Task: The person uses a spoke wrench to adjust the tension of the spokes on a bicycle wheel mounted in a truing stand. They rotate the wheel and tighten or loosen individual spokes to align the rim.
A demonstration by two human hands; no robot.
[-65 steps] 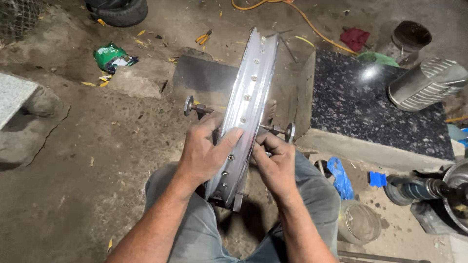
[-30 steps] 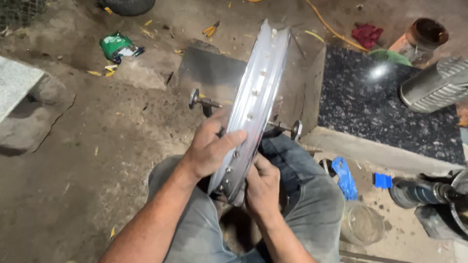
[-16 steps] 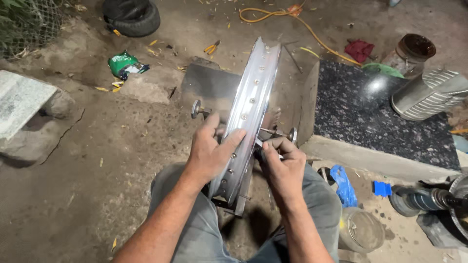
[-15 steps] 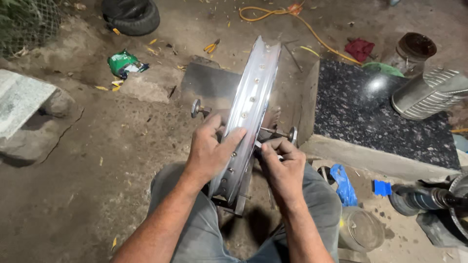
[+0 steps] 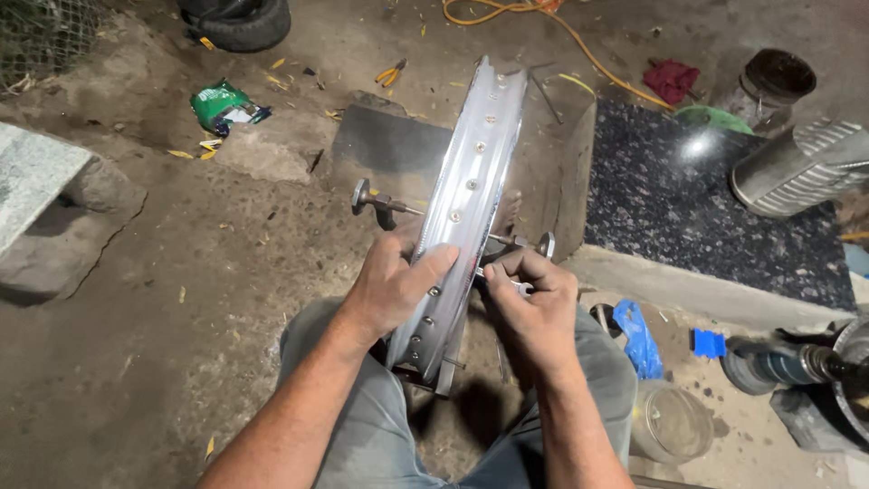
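A shiny silver wheel rim (image 5: 472, 172) stands edge-on between my knees, on an axle whose ends stick out left (image 5: 373, 199) and right (image 5: 534, 243). My left hand (image 5: 391, 288) lies flat against the rim's outer face, thumb across it. My right hand (image 5: 534, 299) sits at the rim's right side, its fingers pinched on a small metal tool (image 5: 503, 281) close to the spokes. The spokes and hub are mostly hidden behind the rim.
Dirt floor with a stone slab (image 5: 36, 181) at left, a green wrapper (image 5: 222, 104), a tyre (image 5: 240, 16), pliers (image 5: 391, 72). At right lie a dark granite slab (image 5: 697, 199), a metal cylinder (image 5: 797, 167), blue scraps (image 5: 638, 335), a clear jar (image 5: 670, 421).
My right hand dropped low beside the rim, then came back up to the axle's right end. The view has shifted a little; the rim stays upright under my left hand.
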